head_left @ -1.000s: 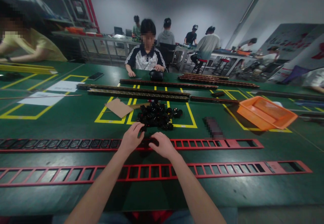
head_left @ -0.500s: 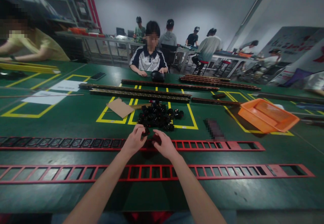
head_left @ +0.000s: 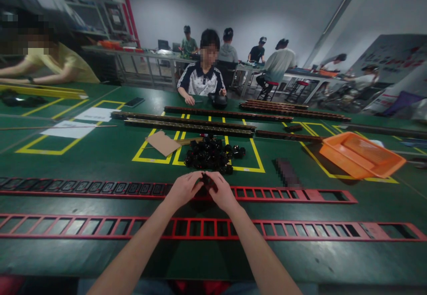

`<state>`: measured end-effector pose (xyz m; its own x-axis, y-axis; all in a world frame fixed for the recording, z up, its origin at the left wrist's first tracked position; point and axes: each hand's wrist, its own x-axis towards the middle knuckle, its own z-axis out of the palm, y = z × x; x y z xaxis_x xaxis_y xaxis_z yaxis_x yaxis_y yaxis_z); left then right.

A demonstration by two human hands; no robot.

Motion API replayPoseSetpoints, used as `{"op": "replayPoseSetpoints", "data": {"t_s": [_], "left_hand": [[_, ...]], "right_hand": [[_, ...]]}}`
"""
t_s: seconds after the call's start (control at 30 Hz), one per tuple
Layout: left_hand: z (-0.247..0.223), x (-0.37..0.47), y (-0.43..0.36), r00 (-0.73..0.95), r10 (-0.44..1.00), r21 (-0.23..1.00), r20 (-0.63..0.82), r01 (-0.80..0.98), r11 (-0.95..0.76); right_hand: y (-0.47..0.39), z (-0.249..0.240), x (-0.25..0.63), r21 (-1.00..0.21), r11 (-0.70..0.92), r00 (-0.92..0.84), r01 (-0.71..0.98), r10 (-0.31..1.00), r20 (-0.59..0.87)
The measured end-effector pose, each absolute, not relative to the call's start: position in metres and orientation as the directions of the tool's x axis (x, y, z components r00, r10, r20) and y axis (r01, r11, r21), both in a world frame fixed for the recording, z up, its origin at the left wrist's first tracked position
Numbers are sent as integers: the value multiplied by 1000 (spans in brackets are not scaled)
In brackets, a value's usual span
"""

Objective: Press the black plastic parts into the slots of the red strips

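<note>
In from table's (head_left: 66,259) near edge, over farther red frame (head_left: 313,194), forearms (head_left: 143,237) slant inward; left hand (head_left: 184,188), right hand (head_left: 222,191) nearly meet, fingers curled, both gripping black part (head_left: 205,179); black pile (head_left: 210,153) just beyond.

A small black part (head_left: 206,180) is held, mostly covered, near the far edge of a red frame (head_left: 312,195). The frame, long and ladder-like, is laid flat; its left portion is filled with square black pieces (head_left: 108,187), and open slots (head_left: 260,193) are seen toward its right end. Just beyond, loose black parts (head_left: 210,153) are heaped.
</note>
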<state>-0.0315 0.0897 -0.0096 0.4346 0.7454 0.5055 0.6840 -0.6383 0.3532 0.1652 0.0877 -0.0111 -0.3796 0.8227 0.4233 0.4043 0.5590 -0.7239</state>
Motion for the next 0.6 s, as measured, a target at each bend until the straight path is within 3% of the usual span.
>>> {"op": "replayPoseSetpoints", "data": {"t_s": [0.6], "left_hand": [[-8, -28, 88, 446, 782, 399, 435, 684, -611]], "right_hand": [[85, -6, 166, -745, 514, -377, 425, 849, 370]]}}
